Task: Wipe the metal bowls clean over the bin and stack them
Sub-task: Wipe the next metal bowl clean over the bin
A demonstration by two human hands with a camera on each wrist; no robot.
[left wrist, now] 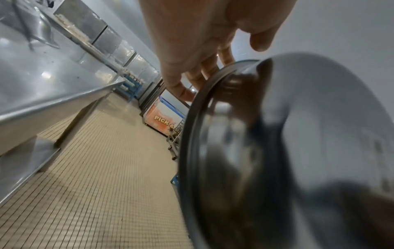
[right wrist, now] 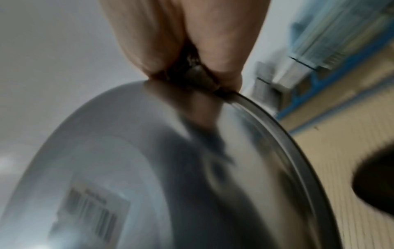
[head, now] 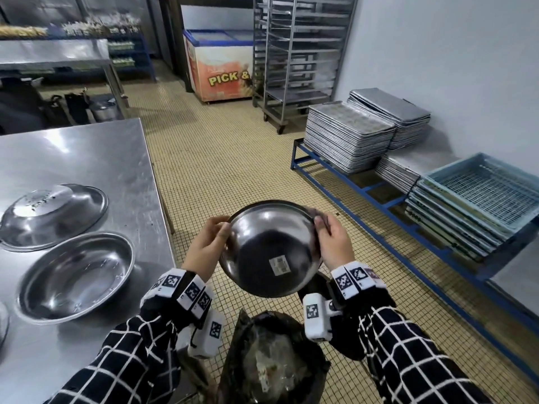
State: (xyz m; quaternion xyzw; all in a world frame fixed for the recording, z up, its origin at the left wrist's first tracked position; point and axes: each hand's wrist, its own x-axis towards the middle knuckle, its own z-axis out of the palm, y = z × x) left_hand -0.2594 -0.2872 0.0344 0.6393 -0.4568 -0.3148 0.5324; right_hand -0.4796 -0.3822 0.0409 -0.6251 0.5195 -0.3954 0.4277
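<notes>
Two hands on one bowl [head: 269, 249]: my left grip [head: 208, 243] & right grip [head: 335, 243] pinch opposite rims, tilting it over bin [head: 271, 360] so scraps drop in.

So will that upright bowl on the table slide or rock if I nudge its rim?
The upright bowl probably slides easily: polished steel on a smooth steel table. It looks thin and shallow, so likely light. Pressing its flared rim down may rock it.

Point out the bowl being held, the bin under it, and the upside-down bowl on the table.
held bowl [head: 271, 249]: head view, outer underside.
bin [head: 274, 360]: head view, dark liner with waste inside.
upside-down bowl [head: 55, 214]: head view, its upturned base.
</notes>
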